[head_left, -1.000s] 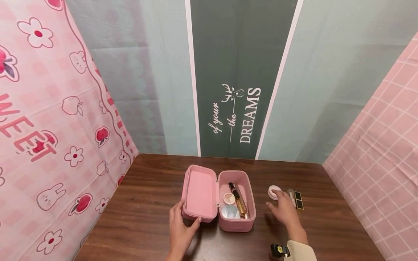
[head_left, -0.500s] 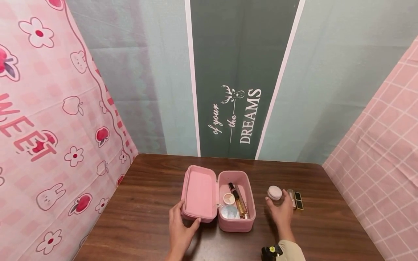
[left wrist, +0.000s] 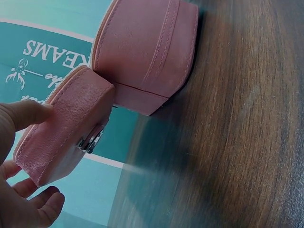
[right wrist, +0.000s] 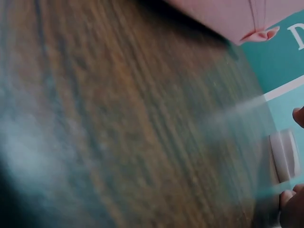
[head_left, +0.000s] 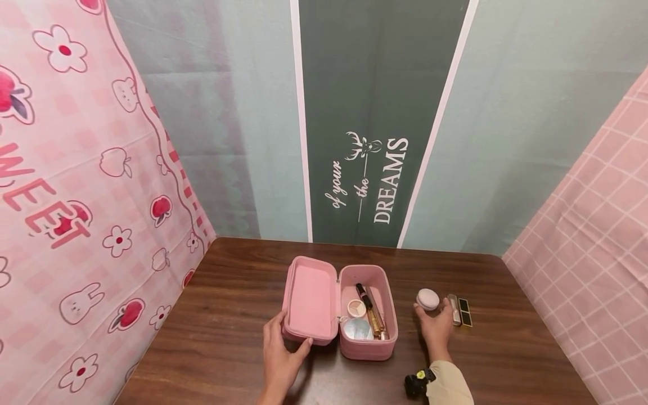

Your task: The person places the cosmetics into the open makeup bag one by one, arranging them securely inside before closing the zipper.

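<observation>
A pink makeup case (head_left: 367,350) stands unzipped, its lid (head_left: 311,298) folded out to the left. My left hand (head_left: 279,354) grips the lid's near left corner; in the left wrist view the thumb (left wrist: 33,113) lies on one side and the fingers on the other. Inside the case are a black-and-gold tube (head_left: 372,315), a slim pinkish tube, a small round palette (head_left: 356,308) and a silvery round compact (head_left: 358,328). My right hand (head_left: 436,332) is at a round pale-pink compact (head_left: 427,299), thumb and fingers spread around its near side. In the right wrist view gaps show beside the compact (right wrist: 285,154).
Right of the right hand lie a silvery tube (head_left: 454,311) and a black rectangular palette with gold edges (head_left: 465,312). The wooden table (head_left: 217,337) meets hanging cloths at the back and sides. A wrist camera (head_left: 417,383) is on the right wrist.
My right hand has drawn back from over the pale-pink compact and shifted left, so its thumb and fingers flank the compact from the near side. The left hand stays on the lid.
</observation>
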Demonstrator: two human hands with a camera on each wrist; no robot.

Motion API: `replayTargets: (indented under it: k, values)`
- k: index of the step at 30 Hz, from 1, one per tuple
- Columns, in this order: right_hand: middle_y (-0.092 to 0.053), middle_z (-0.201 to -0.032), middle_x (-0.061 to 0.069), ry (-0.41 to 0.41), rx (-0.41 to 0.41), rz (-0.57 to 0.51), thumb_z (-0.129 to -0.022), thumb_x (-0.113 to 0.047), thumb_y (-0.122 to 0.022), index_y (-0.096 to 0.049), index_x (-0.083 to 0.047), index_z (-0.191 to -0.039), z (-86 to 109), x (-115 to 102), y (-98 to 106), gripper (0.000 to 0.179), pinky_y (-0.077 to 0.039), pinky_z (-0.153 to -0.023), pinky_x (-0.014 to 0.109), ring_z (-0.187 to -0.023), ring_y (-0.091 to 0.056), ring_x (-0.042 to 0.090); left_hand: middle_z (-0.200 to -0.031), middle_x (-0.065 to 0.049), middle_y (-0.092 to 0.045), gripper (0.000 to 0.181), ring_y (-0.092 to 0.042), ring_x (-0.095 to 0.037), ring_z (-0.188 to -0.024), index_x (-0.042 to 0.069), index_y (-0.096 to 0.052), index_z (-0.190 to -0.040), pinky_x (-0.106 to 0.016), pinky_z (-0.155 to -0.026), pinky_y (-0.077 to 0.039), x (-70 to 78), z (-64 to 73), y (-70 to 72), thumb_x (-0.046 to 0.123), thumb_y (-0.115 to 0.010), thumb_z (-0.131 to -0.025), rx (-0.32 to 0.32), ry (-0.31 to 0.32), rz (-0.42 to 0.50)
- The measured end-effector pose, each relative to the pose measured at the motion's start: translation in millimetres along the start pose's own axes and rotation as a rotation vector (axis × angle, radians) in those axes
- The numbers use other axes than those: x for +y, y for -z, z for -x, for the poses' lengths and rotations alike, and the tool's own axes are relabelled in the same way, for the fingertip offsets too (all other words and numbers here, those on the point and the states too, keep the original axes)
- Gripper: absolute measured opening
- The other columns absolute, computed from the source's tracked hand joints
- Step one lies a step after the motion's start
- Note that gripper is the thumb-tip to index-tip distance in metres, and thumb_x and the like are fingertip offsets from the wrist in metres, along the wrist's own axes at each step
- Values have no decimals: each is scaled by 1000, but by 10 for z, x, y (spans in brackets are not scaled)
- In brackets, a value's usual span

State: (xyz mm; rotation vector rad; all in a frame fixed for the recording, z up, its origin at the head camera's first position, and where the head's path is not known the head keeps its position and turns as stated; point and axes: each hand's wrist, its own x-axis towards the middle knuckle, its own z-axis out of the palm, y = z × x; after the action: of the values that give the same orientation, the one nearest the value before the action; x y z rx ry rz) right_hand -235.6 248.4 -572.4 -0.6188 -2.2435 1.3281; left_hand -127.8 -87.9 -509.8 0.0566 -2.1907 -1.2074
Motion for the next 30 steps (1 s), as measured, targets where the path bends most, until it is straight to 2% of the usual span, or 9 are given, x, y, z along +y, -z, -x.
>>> replayTargets:
  k: [7,12,21,26,30]
  values:
    - [-38,-130,36,58,-23,49,-73,-12,-75,-30,15,-134,-116,71,-72,80,-26,-97,53,-120,-36,47,-115,-12,-49,81,-49,-25,-107,0,-51,-124,-32,-90,-35,6,-3,2,5,-88,-52,2,15,5]
    - [-37,-129,36,95,-13,70,-71,-5,-73,-34,14,-131,-140,97,-80,74,-25,-97,55,-120,-34,48,-115,-11,-49,81,-50,-25,-106,0,-51,-124,-33,-89,-36,4,9,-3,5,-88,-52,-7,31,5]
    - [-44,-123,36,137,10,96,-73,-1,-70,-40,13,-129,-184,183,-77,65,-31,-93,53,-113,-42,47,-115,-11,-49,81,-50,-25,-107,0,-51,-124,-28,-91,-35,-13,17,-7,5,-88,-52,-5,24,6]
    - [-46,-120,35,90,-3,31,-75,-3,-71,-36,12,-132,-172,167,-80,68,-34,-89,51,-108,-46,45,-115,-11,-49,81,-50,-25,-107,0,-51,-124,-32,-91,-36,-13,16,-6,5,-88,-53,-12,43,1]
    - [-48,-116,35,-7,-5,-27,-74,-5,-73,-35,13,-133,-130,108,-75,73,-36,-88,48,-106,-48,43,-115,-11,-49,80,-50,-25,-107,1,-51,-124,-35,-90,-36,-10,13,-6,6,-88,-53,-19,55,-14]
